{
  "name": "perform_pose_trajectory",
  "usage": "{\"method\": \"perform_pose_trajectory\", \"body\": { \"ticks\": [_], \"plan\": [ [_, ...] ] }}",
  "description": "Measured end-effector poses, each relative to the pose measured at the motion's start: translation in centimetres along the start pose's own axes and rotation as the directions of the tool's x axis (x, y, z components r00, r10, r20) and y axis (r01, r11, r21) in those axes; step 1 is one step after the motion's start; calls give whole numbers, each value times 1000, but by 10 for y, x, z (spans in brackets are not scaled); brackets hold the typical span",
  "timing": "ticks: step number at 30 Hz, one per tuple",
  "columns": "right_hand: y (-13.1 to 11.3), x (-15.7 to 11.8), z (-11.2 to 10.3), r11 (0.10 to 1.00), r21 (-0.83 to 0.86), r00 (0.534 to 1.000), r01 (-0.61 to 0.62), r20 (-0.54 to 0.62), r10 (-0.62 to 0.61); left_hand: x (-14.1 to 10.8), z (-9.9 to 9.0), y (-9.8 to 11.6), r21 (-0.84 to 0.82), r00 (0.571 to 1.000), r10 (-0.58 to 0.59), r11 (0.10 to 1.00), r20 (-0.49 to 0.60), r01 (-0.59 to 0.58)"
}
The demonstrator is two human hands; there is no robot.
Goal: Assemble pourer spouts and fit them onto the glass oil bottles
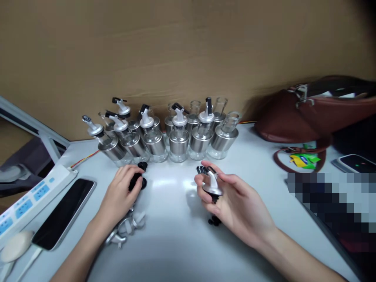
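While the right hand (239, 203) is turned palm up in the head view, its fingers are bent in around a silver pourer spout (213, 187) with a black lever on top, so that one's mostly closed and has hold of the spout just above the table (173, 250). Some thin dark pieces (201, 169) show right by its fingertips, and a few black bits (215, 220) sit under the palm side

Left hand (122, 194) is palm down, fingers half curled over some black parts (136, 182) with the thumb on the near side. It's around them for sure, but I can't tell if it's really gripping any. Loose silver spout parts (129, 225) lie by that wrist, kinda blurry

Behind both hands there's a front row of six glass bottles (179, 143) with steel bands, standing near the brown panel (176, 51). Five have silver-and-black spouts on, and the rightmost bottle (225, 137) has a bare neck. More bottles are packed in behind, one with a spout on top at the left and several with open necks

Off to the left: power strip (38, 194), black-screened phone (64, 213) with a white cable, and a round white thing (17, 246). On the right, a brown leather bag (305, 115) with its strap looped around a green and yellow packet (305, 160), plus a dark device (354, 162) above a pixelated patch
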State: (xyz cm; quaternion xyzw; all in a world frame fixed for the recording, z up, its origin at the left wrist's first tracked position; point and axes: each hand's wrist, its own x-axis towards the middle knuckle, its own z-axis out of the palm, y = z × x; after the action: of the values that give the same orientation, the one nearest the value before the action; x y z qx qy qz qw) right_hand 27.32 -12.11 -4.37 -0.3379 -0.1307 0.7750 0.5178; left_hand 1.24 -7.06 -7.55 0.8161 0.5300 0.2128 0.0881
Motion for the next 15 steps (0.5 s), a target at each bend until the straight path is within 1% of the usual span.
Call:
{"method": "perform_pose_trajectory", "body": {
  "ticks": [2,5,7,9,12,14,15],
  "plan": [
    [1,-1,2,995,-76,998,57,22,-56,0,1,2,-21,998,10,1000,-61,-11],
    [4,-2,1,968,-213,991,131,68,-119,2,-2,8,-57,980,13,998,-197,-25],
    [6,-2,-1,949,-272,987,161,54,-152,6,-6,14,-78,955,30,995,-296,-56],
    [8,-1,-3,946,-277,985,166,14,-169,13,-13,21,-118,923,57,987,-379,-109],
    [8,-1,-5,954,-231,980,191,-10,-199,34,-27,36,-197,872,118,951,-475,-236],
    [8,-1,-5,948,-222,973,227,-1,-233,56,-42,47,-167,823,192,931,-534,-326],
    [8,-1,-5,943,-226,968,246,3,-252,69,-50,52,-119,804,217,935,-554,-335]
  ]
}}
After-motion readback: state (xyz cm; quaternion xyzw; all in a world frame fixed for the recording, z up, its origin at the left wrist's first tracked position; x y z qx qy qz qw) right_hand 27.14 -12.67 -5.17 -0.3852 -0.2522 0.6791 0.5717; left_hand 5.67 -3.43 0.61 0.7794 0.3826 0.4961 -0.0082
